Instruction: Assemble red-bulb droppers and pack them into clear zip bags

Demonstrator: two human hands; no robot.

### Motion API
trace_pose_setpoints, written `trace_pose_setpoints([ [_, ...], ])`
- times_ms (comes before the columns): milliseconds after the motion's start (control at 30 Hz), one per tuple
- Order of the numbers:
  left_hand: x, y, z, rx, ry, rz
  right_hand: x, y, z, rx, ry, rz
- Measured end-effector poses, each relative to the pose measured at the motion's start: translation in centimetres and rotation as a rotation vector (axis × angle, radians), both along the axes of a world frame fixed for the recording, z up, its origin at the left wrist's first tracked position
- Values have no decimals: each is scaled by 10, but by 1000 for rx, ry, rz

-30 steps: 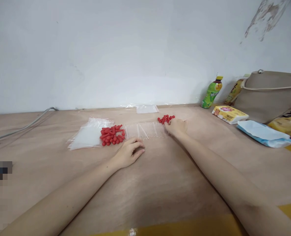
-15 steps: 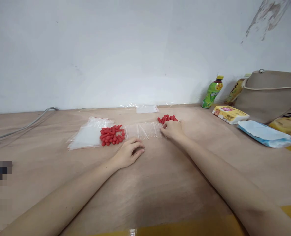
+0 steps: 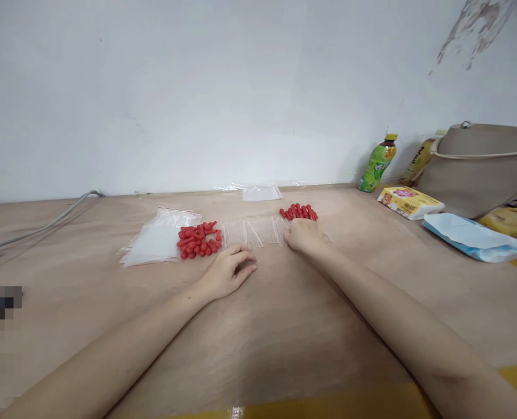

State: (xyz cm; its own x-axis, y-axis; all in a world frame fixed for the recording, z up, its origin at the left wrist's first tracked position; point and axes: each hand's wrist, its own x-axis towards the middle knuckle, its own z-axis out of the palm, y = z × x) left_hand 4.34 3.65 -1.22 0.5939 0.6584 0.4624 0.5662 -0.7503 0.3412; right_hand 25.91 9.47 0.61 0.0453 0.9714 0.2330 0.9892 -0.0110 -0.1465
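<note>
My left hand [image 3: 231, 271] rests on the brown table with fingers curved and apart, holding nothing, just in front of a pile of red rubber bulbs [image 3: 197, 240]. A row of thin clear tubes [image 3: 253, 231] lies between that pile and my right hand. My right hand [image 3: 303, 234] is closed at the right end of the row; its fingertips are hidden, and what they hold cannot be made out. Right behind it lies a second group of red bulbs [image 3: 299, 210]. Clear plastic bags [image 3: 153, 238] lie left of the first pile.
A small bag [image 3: 261, 193] lies near the wall. At the right are a green bottle [image 3: 378, 163], a yellow tissue pack [image 3: 410, 202], a blue-white packet [image 3: 471, 235] and a grey handbag [image 3: 471, 169]. A grey cable [image 3: 53, 220] runs at the left.
My right hand has turned with its fingers tucked lower, showing more of the red bulbs behind it. A thin tube end now shows to its right. My left hand has stayed in place.
</note>
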Motion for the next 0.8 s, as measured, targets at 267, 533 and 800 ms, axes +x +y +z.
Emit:
trace_pose_setpoints([
  [267, -25, 25, 21, 215, 27, 471, 5, -9, 16, 129, 158, 113],
  [533, -63, 95, 47, 71, 422, 591, 5, -46, -31, 344, 351, 661],
  [800, -59, 114, 42, -8, 514, 560, 3, -51, -39, 377, 375, 644],
])
